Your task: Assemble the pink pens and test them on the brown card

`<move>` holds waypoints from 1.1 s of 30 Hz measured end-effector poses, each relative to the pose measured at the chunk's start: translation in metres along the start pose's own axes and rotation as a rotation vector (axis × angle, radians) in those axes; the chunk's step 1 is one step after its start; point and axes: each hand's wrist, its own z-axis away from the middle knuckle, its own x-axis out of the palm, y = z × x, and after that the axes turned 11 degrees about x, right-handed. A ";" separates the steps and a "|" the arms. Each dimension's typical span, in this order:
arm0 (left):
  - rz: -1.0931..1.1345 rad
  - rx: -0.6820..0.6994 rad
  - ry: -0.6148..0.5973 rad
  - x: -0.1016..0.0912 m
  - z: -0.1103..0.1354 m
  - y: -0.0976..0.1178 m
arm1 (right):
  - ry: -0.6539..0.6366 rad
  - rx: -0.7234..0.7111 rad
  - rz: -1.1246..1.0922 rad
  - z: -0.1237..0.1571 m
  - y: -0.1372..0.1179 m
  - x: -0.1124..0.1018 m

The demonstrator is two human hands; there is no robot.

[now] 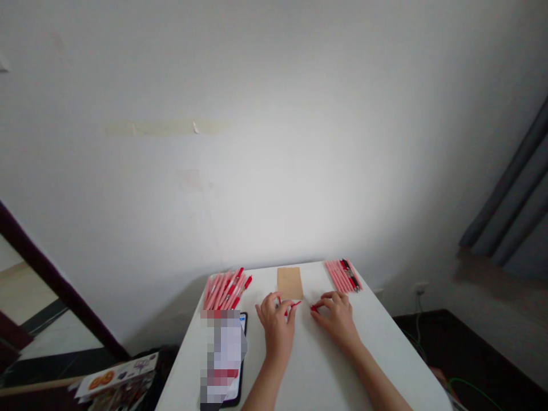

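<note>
At lower centre, the left hand [277, 322] pinches a slim red stick-like part [297, 304] and the right hand [339, 319] a small red piece [314, 308], near a flat tan card [290, 281].

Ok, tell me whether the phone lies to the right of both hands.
No, the phone lies to the left of the left hand.
</note>
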 end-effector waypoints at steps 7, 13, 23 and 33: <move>-0.014 -0.028 -0.003 0.001 0.000 0.000 | 0.116 0.020 0.006 -0.003 0.007 0.003; -0.011 -0.036 0.010 0.003 0.002 -0.002 | 0.163 -0.050 -0.099 -0.010 0.017 0.004; 0.005 -0.042 0.006 0.002 0.001 -0.002 | 0.144 -0.159 -0.195 -0.012 0.014 0.003; 0.024 -0.040 0.003 0.001 0.000 0.000 | 0.187 -0.195 -0.120 -0.011 0.013 0.002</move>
